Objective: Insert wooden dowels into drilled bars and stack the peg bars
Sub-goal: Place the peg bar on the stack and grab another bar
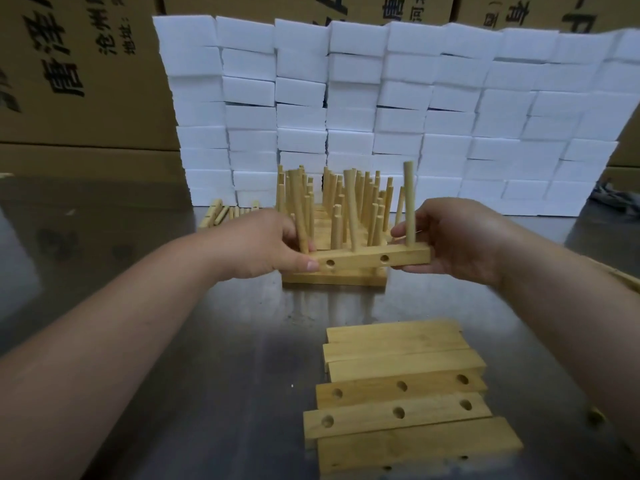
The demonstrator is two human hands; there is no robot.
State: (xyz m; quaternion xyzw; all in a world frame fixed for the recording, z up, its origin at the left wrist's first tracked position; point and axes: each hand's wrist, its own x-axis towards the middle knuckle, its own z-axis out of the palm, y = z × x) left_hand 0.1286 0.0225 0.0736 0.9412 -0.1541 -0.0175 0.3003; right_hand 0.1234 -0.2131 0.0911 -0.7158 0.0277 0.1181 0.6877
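Holding: the left hand (273, 244) and the right hand (450, 240) each grip one end of a peg bar (374, 259), fingers curled round it, so neither hand is free
Peg bar: raised just over the front edge of the stack (332, 278); whether it touches the layer below I cannot tell
Dowels: three dowels (409, 202) stand up from the held bar's top face, the outer two close beside the fingers
Long axis: runs left to right across the view, roughly parallel to the bars beneath, with the right end overhanging the stack's right edge
Key relation: the stack lies directly below and beyond the bar, away from the person; the bar spans the gap between the hands, neither nearer
Step judged: setting this bar onto the stack, probably needing a small shift leftward to square it
Drilled bars: the drilled bars (398, 389) lie on the steel table (242, 341) near the person, well apart from the stack, without dowels
Backdrop: white foam blocks (346, 98) and cardboard boxes (69, 81)
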